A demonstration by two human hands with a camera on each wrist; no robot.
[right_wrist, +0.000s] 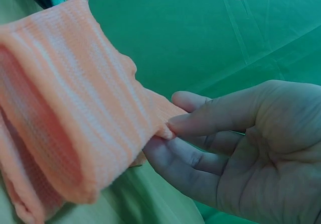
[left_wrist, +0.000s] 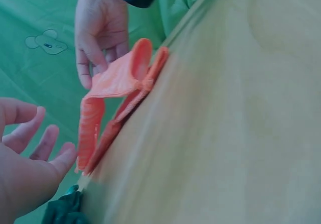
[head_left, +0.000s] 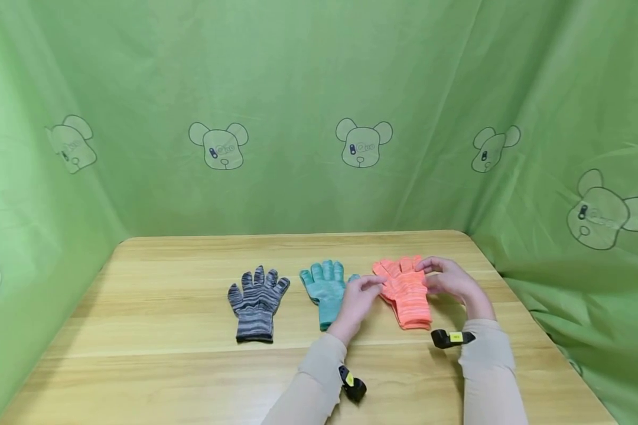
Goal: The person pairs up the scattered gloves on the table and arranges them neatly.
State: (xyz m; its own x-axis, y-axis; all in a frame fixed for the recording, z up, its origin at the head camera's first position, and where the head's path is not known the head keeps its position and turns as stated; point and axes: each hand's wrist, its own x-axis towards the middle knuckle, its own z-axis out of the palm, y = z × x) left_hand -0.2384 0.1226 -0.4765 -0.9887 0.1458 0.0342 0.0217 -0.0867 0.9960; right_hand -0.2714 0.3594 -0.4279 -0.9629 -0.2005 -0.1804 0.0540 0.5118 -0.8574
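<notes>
A pair of orange knit work gloves [head_left: 410, 295] lies stacked on the table, cuffs toward me. My right hand [head_left: 449, 280] pinches the right edge of the upper glove between thumb and fingers, plainly seen in the right wrist view [right_wrist: 266, 143]. In the left wrist view the upper cuff [left_wrist: 115, 78] bulges up, standing apart from the lower one. My left hand [head_left: 358, 301] is at the gloves' left side, fingers loosely spread and fingertips right at the edge. Under its wrist and fingers, teal gloves [head_left: 326, 295] are partly hidden.
Grey-and-black striped gloves [head_left: 256, 307] lie to the left on the wooden table [head_left: 165, 307]. Green cloth [head_left: 298, 195] with bear-head drawings hangs behind and along both sides. Black straps with a yellow tag [head_left: 452, 338] sit on both wrists.
</notes>
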